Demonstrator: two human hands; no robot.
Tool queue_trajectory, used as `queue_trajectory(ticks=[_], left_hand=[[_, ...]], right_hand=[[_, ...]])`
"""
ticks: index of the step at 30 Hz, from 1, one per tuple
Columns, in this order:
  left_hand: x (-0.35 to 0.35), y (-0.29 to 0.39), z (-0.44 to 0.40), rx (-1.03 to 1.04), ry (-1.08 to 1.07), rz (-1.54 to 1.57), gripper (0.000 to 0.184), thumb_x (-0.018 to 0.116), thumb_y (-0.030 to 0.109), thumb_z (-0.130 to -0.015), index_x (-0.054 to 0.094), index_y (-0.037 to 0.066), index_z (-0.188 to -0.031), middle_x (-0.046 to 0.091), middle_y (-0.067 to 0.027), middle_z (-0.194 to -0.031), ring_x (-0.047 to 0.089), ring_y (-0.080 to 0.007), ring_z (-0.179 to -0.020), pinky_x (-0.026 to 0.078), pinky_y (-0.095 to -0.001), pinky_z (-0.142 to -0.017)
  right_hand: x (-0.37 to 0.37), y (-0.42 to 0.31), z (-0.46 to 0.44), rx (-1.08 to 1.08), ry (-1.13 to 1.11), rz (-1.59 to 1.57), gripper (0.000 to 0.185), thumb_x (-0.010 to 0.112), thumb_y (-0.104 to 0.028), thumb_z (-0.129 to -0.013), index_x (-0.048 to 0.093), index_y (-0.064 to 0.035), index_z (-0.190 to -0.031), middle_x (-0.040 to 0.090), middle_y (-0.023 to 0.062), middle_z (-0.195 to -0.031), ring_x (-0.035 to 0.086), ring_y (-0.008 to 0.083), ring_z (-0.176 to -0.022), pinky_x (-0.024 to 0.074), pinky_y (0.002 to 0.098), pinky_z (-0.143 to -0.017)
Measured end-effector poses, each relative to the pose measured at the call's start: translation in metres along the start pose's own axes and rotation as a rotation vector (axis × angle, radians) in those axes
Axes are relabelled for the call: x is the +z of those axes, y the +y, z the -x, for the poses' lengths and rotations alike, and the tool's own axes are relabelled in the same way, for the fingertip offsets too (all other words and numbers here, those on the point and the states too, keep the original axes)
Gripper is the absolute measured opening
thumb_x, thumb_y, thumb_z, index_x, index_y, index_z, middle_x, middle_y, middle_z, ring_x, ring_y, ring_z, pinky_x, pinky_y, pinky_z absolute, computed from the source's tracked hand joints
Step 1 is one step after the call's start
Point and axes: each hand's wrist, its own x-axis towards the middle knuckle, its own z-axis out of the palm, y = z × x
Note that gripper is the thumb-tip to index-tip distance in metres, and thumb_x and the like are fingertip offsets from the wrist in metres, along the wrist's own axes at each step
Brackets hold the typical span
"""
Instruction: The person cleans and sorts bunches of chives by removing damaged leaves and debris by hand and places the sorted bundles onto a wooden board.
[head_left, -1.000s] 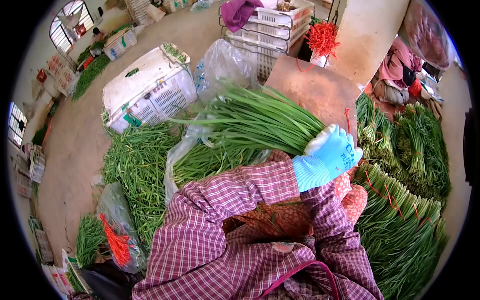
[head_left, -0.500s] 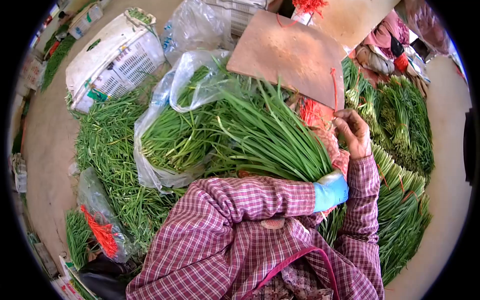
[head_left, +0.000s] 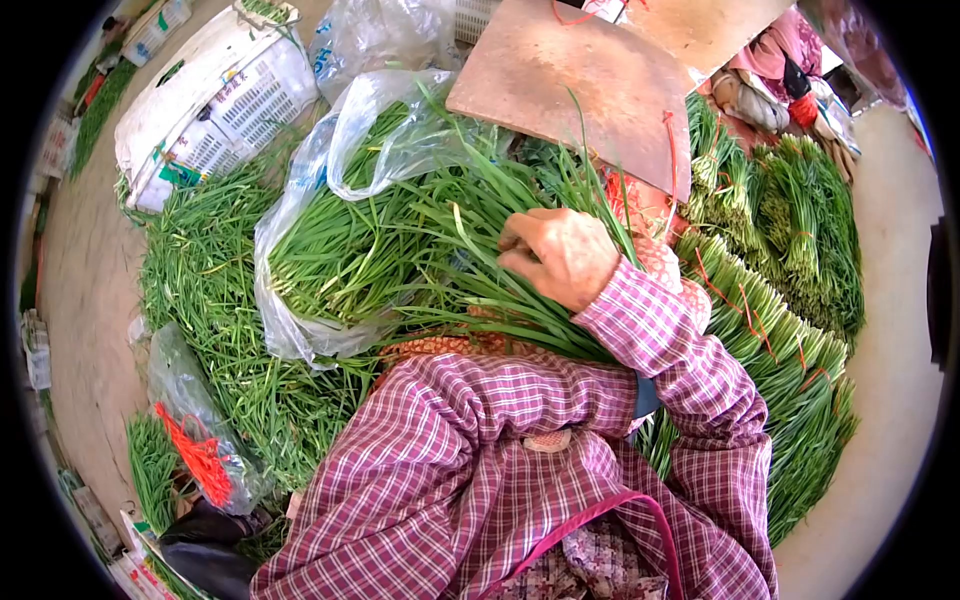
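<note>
My bare right hand (head_left: 562, 258) lies over a bunch of garlic chives (head_left: 480, 225), its fingers curled in and closed on the long leaves. The bunch fans out to the left, its lower end hidden behind my right sleeve. Of my left hand, only a bit of blue glove cuff (head_left: 647, 396) shows between the two sleeves; the fingers are hidden. An open clear plastic bag (head_left: 290, 230) with more chives inside lies to the left. A red tie (head_left: 669, 140) hangs on the edge of a brown board (head_left: 570, 80).
Loose greens (head_left: 210, 270) cover the ground at left, near a white crate (head_left: 235, 100). Tied chive bundles (head_left: 790, 370) are piled at right. A plastic bag with red ties (head_left: 195, 455) lies at lower left; several red ties (head_left: 615, 195) sit below the board.
My right hand has moved left from the tie at the board's edge onto the chive leaves. My left glove, plainly seen before, is now mostly covered by the right sleeve.
</note>
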Motion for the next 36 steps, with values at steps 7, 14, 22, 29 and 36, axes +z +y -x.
queue_trajectory(ticks=[7, 14, 22, 29, 36], left_hand=[[-0.002, 0.002, -0.001, 0.002, 0.011, 0.019, 0.028, 0.054, 0.025, -0.087, 0.070, 0.013, -0.106, 0.067, -0.0026, -0.109, 0.065, -0.0253, -0.090, 0.049, -0.0435, -0.079], [0.000, 0.001, 0.001, 0.004, 0.014, 0.028, 0.028, 0.054, 0.025, -0.087, 0.069, 0.012, -0.106, 0.067, -0.0033, -0.108, 0.065, -0.0255, -0.091, 0.048, -0.0437, -0.080], [0.003, 0.003, 0.005, 0.013, 0.009, 0.026, 0.028, 0.054, 0.025, -0.086, 0.069, 0.011, -0.106, 0.067, -0.0041, -0.108, 0.064, -0.0257, -0.091, 0.048, -0.0438, -0.082], [0.006, 0.005, 0.005, 0.027, 0.005, 0.012, 0.029, 0.054, 0.025, -0.086, 0.069, 0.010, -0.106, 0.066, -0.0048, -0.108, 0.064, -0.0259, -0.092, 0.047, -0.0440, -0.083], [0.011, 0.007, 0.007, 0.046, 0.009, -0.011, 0.029, 0.054, 0.025, -0.086, 0.068, 0.009, -0.105, 0.066, -0.0054, -0.108, 0.063, -0.0261, -0.093, 0.047, -0.0441, -0.085]], right_hand=[[0.017, -0.010, -0.017, 0.033, -0.009, 0.129, 0.029, 0.076, -0.030, -0.071, 0.062, -0.0093, -0.085, 0.064, 0.0043, -0.078, 0.065, 0.0246, -0.070, 0.0510, 0.0371, -0.059], [0.014, -0.006, -0.013, -0.088, 0.081, 0.098, 0.015, 0.070, -0.022, -0.079, 0.063, -0.0131, -0.089, 0.060, 0.0054, -0.076, 0.063, 0.0270, -0.067, 0.0508, 0.0382, -0.057], [0.014, 0.005, -0.008, -0.154, 0.225, 0.156, 0.013, 0.068, -0.020, -0.081, 0.065, -0.0136, -0.092, 0.061, 0.0037, -0.080, 0.064, 0.0237, -0.066, 0.0527, 0.0335, -0.056], [0.014, 0.022, -0.013, -0.190, 0.391, 0.190, 0.009, 0.066, -0.013, -0.082, 0.061, -0.0110, -0.089, 0.059, 0.0051, -0.080, 0.063, 0.0239, -0.066, 0.0527, 0.0338, -0.056], [-0.014, 0.025, -0.050, -0.079, 0.659, -0.030, 0.010, 0.064, -0.018, -0.086, 0.059, -0.0084, -0.086, 0.060, 0.0099, -0.077, 0.062, 0.0249, -0.060, 0.0492, 0.0361, -0.051]])
